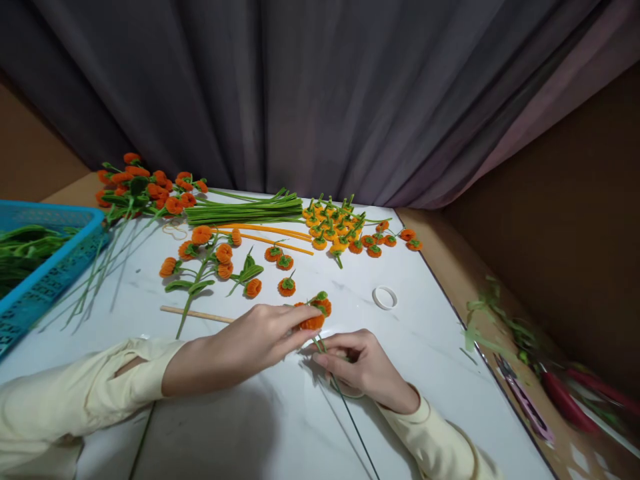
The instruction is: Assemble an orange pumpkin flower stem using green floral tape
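Note:
My left hand (250, 343) reaches in from the left, its fingers closed on a small cluster of fuzzy orange flowers (314, 323) with green tops. Just below them, my right hand (363, 367) pinches the thin green stems (321, 344) between thumb and fingers. A long dark green stem wire (356, 427) runs from under the right hand toward the front edge. Beyond the left hand lies a branch of orange flowers (202, 235) with green leaves, and a wooden stick (196, 314) partly hidden by that hand. Loose orange flower heads (287, 287) lie past the fingers.
Yellow flower heads (330, 230), a bundle of green fuzzy stems (245, 212) and finished-looking orange sprays (160, 190) lie at the back. A blue basket (65, 280) stands left. A white tape roll (385, 298) lies right, near a pink cutter (525, 400) and red-handled tool (567, 400).

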Demonstrator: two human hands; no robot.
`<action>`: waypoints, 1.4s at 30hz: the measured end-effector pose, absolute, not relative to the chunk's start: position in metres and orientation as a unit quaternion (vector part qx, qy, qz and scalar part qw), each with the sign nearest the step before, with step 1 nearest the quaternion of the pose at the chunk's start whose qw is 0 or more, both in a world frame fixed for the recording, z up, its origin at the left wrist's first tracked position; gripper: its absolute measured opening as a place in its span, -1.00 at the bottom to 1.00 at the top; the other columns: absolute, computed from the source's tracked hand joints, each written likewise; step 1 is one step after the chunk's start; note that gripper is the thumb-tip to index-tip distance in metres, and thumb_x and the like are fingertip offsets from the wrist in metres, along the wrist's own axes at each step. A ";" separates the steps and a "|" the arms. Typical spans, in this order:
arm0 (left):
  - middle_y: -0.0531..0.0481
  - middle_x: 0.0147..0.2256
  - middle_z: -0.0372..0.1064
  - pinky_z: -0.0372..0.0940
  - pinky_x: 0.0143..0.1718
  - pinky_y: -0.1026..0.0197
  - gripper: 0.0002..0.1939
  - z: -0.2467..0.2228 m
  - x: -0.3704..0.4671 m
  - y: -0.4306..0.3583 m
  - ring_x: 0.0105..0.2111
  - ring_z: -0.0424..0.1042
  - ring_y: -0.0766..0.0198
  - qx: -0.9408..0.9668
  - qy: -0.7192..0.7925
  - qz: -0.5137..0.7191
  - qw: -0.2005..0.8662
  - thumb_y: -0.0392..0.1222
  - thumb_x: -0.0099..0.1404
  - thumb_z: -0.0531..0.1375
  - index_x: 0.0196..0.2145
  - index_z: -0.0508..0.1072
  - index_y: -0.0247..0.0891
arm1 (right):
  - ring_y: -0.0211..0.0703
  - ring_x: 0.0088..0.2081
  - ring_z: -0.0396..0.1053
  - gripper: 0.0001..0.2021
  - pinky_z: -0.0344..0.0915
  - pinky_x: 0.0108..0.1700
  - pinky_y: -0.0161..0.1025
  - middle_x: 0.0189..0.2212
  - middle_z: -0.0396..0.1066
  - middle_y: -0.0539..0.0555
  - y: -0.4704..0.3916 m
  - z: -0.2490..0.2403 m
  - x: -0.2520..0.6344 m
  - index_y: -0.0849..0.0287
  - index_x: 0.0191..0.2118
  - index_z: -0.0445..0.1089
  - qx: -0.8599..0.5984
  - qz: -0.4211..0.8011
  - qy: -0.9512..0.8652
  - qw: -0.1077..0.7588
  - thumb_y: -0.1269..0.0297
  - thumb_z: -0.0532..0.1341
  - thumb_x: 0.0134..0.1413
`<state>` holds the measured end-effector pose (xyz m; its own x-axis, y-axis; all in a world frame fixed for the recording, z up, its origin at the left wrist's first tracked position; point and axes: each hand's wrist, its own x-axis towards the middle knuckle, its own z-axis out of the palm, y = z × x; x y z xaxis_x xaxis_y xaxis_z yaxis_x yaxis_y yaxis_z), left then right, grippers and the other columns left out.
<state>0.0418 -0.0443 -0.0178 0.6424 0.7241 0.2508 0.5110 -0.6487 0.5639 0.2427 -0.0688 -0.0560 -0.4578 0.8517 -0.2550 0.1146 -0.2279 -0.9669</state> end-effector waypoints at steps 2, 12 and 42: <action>-0.06 -0.30 0.50 0.31 -0.39 0.37 -0.77 -0.022 0.040 -0.046 -0.43 0.47 0.33 0.890 0.340 0.243 0.180 -0.24 0.37 -0.01 -0.12 0.40 -0.30 | -0.46 -0.70 0.02 -0.66 -0.02 -0.66 -0.42 -0.68 0.32 0.01 -0.069 -0.057 0.243 0.36 -0.32 0.53 -0.433 0.660 -0.544 0.284 0.10 0.30 -0.06; -0.15 -0.20 0.44 0.38 -0.34 0.36 -0.74 -0.028 0.037 -0.054 -0.30 0.48 0.30 0.951 0.241 0.187 -0.051 -0.44 0.30 -0.04 -0.14 0.37 -0.33 | -0.41 -0.65 0.15 -0.66 0.07 -0.61 -0.41 -0.62 0.39 0.04 -0.068 -0.055 0.242 0.35 -0.31 0.51 -0.406 0.648 -0.591 0.256 0.10 0.31 -0.06; -0.11 -0.34 0.44 0.35 -0.27 0.18 -0.72 -0.070 0.055 -0.070 -0.29 0.44 0.22 0.499 0.415 0.349 0.676 -0.11 0.14 0.24 -0.28 0.34 -0.35 | -0.38 -0.64 0.09 -0.72 0.02 -0.59 -0.37 -0.55 0.49 0.10 -0.075 -0.050 0.238 0.29 -0.40 0.53 -0.473 0.557 -0.627 0.269 0.14 0.23 0.04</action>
